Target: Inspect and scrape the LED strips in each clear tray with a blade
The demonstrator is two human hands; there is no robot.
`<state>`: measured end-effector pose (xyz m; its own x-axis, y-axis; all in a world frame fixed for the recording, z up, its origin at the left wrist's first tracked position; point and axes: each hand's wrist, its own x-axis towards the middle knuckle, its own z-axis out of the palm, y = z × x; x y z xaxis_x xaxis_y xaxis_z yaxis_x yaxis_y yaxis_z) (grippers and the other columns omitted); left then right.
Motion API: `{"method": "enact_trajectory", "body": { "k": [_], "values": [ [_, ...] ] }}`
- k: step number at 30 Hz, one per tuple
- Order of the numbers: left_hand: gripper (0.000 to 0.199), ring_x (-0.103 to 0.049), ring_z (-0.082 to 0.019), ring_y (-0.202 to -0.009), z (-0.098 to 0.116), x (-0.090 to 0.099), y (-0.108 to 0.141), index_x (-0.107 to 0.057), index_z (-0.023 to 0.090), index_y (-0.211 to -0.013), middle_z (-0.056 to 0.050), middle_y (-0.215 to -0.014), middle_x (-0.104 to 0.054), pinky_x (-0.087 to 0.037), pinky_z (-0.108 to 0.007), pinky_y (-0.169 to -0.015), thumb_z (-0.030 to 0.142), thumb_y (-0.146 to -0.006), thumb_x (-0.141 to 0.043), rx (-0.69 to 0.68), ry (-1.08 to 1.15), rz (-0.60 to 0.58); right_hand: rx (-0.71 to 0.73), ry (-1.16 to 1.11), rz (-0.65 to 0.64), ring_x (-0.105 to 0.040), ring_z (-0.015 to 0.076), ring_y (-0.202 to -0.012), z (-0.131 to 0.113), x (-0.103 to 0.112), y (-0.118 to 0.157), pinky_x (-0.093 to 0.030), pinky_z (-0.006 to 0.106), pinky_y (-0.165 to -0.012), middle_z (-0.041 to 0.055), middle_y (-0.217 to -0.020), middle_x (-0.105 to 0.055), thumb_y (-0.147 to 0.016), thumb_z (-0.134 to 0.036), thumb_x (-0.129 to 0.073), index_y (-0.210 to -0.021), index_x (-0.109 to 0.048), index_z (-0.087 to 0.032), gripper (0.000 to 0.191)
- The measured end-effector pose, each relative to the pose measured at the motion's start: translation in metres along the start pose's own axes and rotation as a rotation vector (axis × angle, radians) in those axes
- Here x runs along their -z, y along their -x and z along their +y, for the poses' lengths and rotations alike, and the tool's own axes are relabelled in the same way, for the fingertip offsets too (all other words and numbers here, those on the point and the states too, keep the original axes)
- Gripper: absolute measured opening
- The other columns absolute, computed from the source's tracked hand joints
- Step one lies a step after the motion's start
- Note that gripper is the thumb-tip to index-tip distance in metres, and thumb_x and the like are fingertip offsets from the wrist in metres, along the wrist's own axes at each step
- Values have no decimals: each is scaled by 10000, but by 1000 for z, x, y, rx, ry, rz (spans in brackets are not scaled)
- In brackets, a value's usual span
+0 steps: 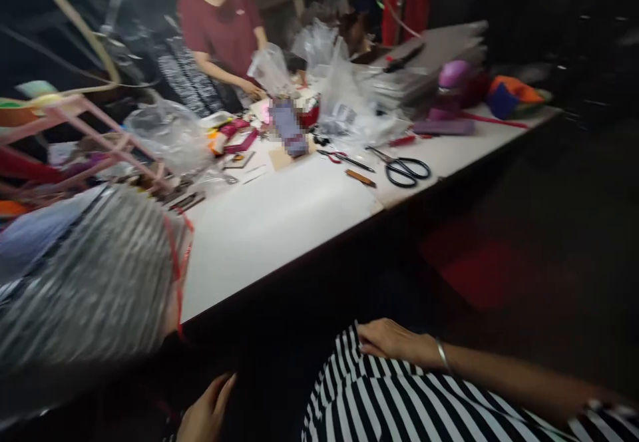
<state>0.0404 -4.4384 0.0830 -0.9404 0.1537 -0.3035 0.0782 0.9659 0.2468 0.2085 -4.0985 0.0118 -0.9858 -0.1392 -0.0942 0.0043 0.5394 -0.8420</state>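
No readable text, label, brand or number; the pale-marked dark material point(186, 77) too blurred to decipher.

Garment point(379, 405) black-and-white striped. Bracelet point(442, 355) silver. Counter point(259, 222) white. Stacked bundle point(114, 282) grey, its tie point(174, 255) red. Rack at left point(94, 122) pale pink. Co-worker's shirt point(219, 36) maroon. Dark sacking point(182, 72) beside that person has a whitish pattern, too blurred to read. Plastic bags point(167, 139) clear, whitish. Scissors point(407, 162): black handles. Pliers point(339, 156): red handles. Short tool next to them point(360, 178) orange-brown. Roll-like item point(444, 127) dull purple. Rounded object behind it point(454, 74) brighter purple. Bunched cloth point(519, 92): orange plus blue. Upright post point(417, 2) red. Low shape in the shadow point(479, 275) dark red.
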Motion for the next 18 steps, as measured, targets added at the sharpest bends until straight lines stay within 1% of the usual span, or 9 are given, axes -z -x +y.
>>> {"method": "enact_trajectory", "body": {
  "k": [2,4,6,7,10,12,14,16,18],
  "values": [
    [438,-660,-301,-1031,46,-17,-15,-689,214,-999,-71,-1060,-723,-540,-404,-878,500,-785,-435,-233,12,-41,-58,-41,122,-475,102,-585,13,-7,-6,-382,226,-584,-35,-682,-531,-847,-182,-546,-734,-488,-200,129],
    [453,-649,-282,-1052,97,-30,-20,-658,206,-1088,-76,-1125,-696,-527,-397,-909,500,-821,-440,-473,2,-99,-121,-72,280,-477,111,-603,28,-11,-12,-383,242,-601,-17,-705,-534,-880,-195,-512,-732,-464,-197,156],
    [401,-653,-258,-1023,146,-43,-19,-642,226,-1121,-67,-1122,-687,-528,-393,-905,457,-871,-430,-691,-13,-167,-170,-101,440,-493,119,-625,42,-9,-16,-393,253,-621,-1,-733,-547,-914,-210,-463,-759,-467,-196,156],
    [374,-651,-250,-1014,167,-50,-19,-640,236,-1124,-66,-1117,-681,-528,-395,-901,434,-891,-424,-785,-24,-182,-187,-114,514,-505,121,-639,48,-7,-18,-401,255,-633,6,-750,-558,-928,-222,-443,-780,-475,-194,153],
    [321,-613,-252,-1085,218,-81,-22,-643,249,-1118,-79,-1167,-648,-508,-425,-938,373,-920,-422,-1007,-54,-135,-214,-132,696,-536,123,-689,66,10,-22,-421,255,-676,16,-797,-590,-942,-281,-436,-819,-511,-195,167],
    [310,-565,-266,-1176,242,-111,-26,-639,246,-1138,-90,-1251,-611,-480,-460,-989,332,-920,-435,-1109,-70,-100,-248,-120,800,-548,126,-724,84,27,-24,-431,259,-702,25,-833,-609,-940,-291,-441,-835,-537,-193,173],
    [327,-524,-287,-1238,257,-146,-29,-625,237,-1179,-108,-1323,-569,-464,-504,-1016,298,-912,-445,-1164,-88,-74,-308,-93,893,-560,129,-748,106,48,-28,-449,270,-714,35,-845,-616,-952,-264,-411,-854,-557,-177,196],
    [352,-506,-298,-1261,264,-182,-29,-603,255,-1220,-117,-1339,-559,-460,-548,-1019,280,-906,-446,-1195,-97,-65,-369,-52,963,-577,127,-759,129,72,-32,-478,285,-715,35,-847,-613,-960,-252,-408,-894,-573,-149,206],
    [357,-456,-317,-1300,266,-213,-31,-589,343,-1227,-85,-1326,-574,-410,-633,-1038,308,-895,-463,-1206,-79,-8,-391,2,999,-592,122,-759,151,102,-41,-509,297,-700,26,-874,-612,-947,-305,-476,-969,-586,-130,208]
  ]
}}
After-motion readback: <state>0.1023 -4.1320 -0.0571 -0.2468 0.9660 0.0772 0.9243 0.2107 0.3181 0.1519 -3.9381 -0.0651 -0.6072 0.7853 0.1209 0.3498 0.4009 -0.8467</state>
